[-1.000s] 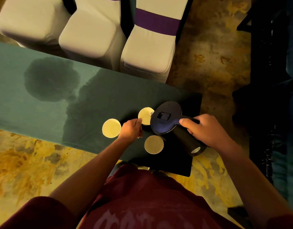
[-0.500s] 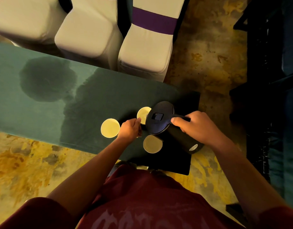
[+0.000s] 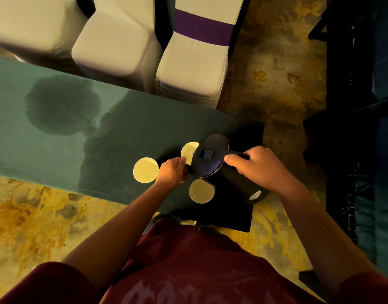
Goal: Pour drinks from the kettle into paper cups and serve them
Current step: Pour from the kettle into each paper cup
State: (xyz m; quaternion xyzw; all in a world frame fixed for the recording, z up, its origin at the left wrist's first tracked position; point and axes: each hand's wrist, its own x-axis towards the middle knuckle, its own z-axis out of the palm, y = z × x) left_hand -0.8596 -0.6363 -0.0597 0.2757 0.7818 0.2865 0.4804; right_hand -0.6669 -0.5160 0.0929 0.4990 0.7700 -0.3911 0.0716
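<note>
at the near edge of the table (image 3: 57, 154), a paper cup (image 3: 201, 190) stands at 6 o'clock of the tilted black kettle (image 3: 212, 157). the right hand (image 3: 257, 166) has its grip curled round the kettle handle, thumb on top. the left hand (image 3: 173, 172) grips the side of the far cup (image 3: 188, 149), which sits at 9 o'clock under the kettle's lip. a third cup (image 3: 145, 170) stands at 9 o'clock of that hand. beyond, dark wet patches (image 3: 61, 106) mark the cloth, then white covered chairs (image 3: 114, 40).
</note>
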